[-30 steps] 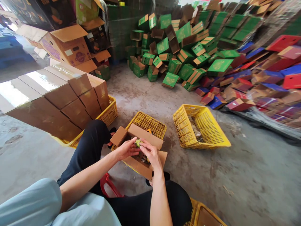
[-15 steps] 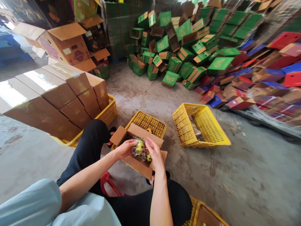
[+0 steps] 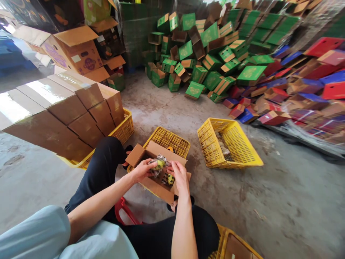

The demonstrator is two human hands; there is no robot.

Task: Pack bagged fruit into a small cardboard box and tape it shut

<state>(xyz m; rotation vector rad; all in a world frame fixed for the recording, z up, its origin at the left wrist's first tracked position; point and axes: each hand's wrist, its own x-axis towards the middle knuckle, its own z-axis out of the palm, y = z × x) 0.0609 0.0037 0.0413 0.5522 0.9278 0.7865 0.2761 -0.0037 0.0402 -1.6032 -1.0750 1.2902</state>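
Note:
A clear plastic bag [image 3: 159, 172] with a yellow-green, dark-spotted ball [image 3: 161, 164] inside is held over an open cardboard box [image 3: 157, 192]. My left hand [image 3: 142, 170] grips the bag's left side, thumb on top. At its right edge, the fingers of my right hand [image 3: 180, 175] pinch the crinkled plastic. Below, inside the box, lies another yellow-green item [image 3: 170, 179] with dark spots, partly covered by my right hand. The box rests on an upturned yellow crate [image 3: 175, 142], its flaps spread outward.
Sealed cartons [image 3: 56, 108] fill a yellow crate [image 3: 126, 126] at left. Another yellow crate [image 3: 237, 144], tilted, stands to the right with some material inside. A red stool [image 3: 125, 210] shows beneath me. Green boxes [image 3: 195, 90] and red and blue boxes [image 3: 275, 118] are heaped behind.
The bag has tilted and crumpled between my hands. My right fingers have closed on its edge, showing more of the spotted item in the box.

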